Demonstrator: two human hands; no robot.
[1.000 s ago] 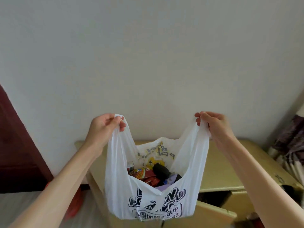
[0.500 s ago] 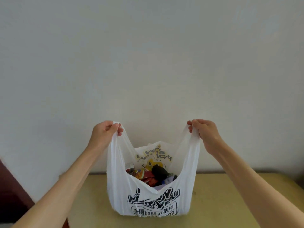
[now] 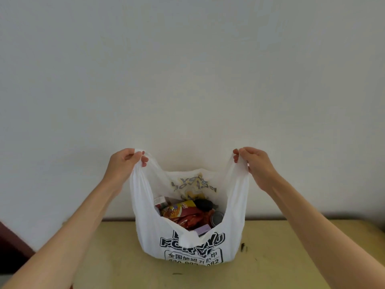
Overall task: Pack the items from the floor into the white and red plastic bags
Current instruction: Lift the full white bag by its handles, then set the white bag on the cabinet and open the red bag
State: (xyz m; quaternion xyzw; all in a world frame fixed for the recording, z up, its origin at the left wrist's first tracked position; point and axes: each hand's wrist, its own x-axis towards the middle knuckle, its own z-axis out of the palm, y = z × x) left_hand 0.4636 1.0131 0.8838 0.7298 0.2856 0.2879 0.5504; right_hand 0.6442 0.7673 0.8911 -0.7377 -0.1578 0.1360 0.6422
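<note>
A white plastic bag (image 3: 145, 226) with black lettering stands on a yellowish cabinet top (image 3: 281, 257), close to the wall. My left hand (image 3: 123, 163) pinches its left handle and my right hand (image 3: 257, 165) pinches its right handle, holding the mouth wide apart. Inside lie a red and yellow snack packet (image 3: 183, 211), a dark rounded item (image 3: 203, 204), a can (image 3: 217, 219) and a purple box (image 3: 203, 229). No red bag is in view.
A plain white wall (image 3: 187, 80) fills the view behind the bag. A dark red wooden surface (image 3: 10, 247) shows at the lower left edge. A small dark mark (image 3: 243, 247) sits on the cabinet top right of the bag.
The view has shifted over the cabinet, so its top now fills the bottom. The bag has come down onto it, and its contents have settled; both hands keep the handles.
</note>
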